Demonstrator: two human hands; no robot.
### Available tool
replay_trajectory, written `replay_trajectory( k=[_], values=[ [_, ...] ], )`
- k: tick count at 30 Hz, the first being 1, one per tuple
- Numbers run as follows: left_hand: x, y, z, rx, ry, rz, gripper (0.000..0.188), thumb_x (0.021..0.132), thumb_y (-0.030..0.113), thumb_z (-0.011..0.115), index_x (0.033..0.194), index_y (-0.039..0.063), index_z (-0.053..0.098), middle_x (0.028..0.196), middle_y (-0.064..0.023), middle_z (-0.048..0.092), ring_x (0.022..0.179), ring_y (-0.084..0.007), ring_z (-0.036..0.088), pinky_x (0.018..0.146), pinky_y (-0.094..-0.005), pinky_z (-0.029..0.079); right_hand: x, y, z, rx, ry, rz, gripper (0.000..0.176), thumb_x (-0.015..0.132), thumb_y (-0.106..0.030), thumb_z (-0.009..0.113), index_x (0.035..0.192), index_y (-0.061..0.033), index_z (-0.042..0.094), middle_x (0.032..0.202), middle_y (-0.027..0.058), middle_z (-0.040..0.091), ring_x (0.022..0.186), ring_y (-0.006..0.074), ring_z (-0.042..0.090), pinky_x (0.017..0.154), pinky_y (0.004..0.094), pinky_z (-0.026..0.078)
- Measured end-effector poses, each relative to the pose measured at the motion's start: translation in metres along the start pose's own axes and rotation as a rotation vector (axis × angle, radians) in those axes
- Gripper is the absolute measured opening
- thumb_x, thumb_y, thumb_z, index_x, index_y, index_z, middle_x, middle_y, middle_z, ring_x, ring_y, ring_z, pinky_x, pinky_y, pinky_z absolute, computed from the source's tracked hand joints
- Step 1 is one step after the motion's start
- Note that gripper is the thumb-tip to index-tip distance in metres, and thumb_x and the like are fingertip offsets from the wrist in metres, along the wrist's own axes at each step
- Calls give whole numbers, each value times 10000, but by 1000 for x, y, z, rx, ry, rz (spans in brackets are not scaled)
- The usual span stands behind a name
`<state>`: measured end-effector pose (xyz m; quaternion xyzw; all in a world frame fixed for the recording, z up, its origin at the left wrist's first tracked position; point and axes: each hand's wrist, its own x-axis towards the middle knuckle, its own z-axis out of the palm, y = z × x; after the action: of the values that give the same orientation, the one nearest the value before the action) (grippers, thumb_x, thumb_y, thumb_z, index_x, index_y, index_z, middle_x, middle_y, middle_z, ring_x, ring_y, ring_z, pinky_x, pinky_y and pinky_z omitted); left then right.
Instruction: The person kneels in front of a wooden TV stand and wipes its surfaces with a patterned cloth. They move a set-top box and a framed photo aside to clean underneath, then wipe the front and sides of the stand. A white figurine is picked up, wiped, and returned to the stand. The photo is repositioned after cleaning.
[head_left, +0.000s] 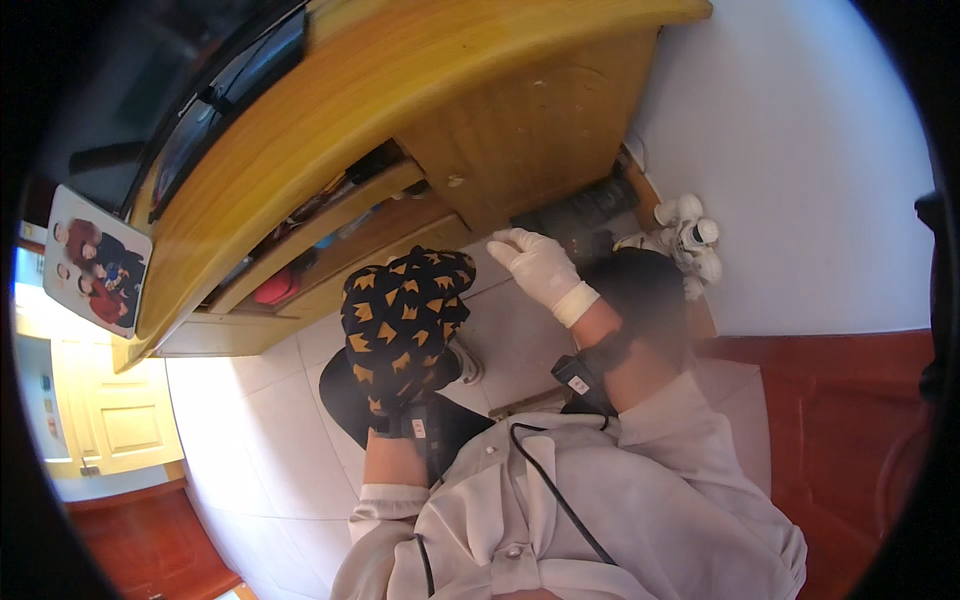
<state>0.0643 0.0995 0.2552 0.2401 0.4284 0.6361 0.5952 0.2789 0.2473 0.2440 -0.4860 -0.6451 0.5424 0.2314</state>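
Observation:
A black cloth with gold crown shapes (409, 311), perhaps a cap, covers my left hand from the fingers to the wrist. The hand sits inside or beneath it, so its fingers are hidden. My right hand (536, 266), in a white glove, hovers just right of the cloth without touching it. Its fingers are bent and its thumb lies slightly apart from them, with nothing seen between. Both wrists carry strapped black devices, the left device (420, 429) and the right device (581, 379). My knees and one shoe (470, 364) show below the hands.
Ahead stands a yellow wooden cabinet (525, 127) with open shelves holding a red item (277, 287). On its top are a dark-screened television (232, 97) and a photo panel (97, 262). White rounded objects (690, 236) cluster by the wall. Red-brown wooden furniture (832, 420) stands at right.

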Motion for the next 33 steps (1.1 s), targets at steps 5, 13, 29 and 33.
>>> replay_trajectory(
  k=[5,13,29,33],
  values=[
    [-4,4,-5,10,-16,-73,538,1013,295,604,1487,102,439,1559,-126,397,1424,-293,392,1159,-429,367,-6,-18,29,159,-145,-110,749,925,-462,672,1412,81,502,1406,252,573,1303,339,554,1109,360,404],
    [0,14,-33,18,49,-134,545,1015,309,597,1491,100,434,1576,-138,377,1440,-310,373,1169,-449,351,-6,-24,42,761,-300,130,534,906,-158,759,1329,101,563,1247,134,671,1088,174,652,980,305,504],
    [35,17,9,45,172,-176,800,986,647,483,1545,89,354,1573,-145,384,1438,-362,371,1167,-534,311,0,-31,35,863,-42,-50,379,928,-173,726,1229,47,662,1096,73,732,945,122,671,875,276,537],
    [32,9,39,59,109,1,740,1011,639,434,1510,94,417,1487,-107,499,1359,-290,479,1146,-460,386,-8,-39,37,667,-219,-171,534,886,-274,775,1317,6,629,1179,143,718,1133,260,646,1060,364,448]
  ],
)
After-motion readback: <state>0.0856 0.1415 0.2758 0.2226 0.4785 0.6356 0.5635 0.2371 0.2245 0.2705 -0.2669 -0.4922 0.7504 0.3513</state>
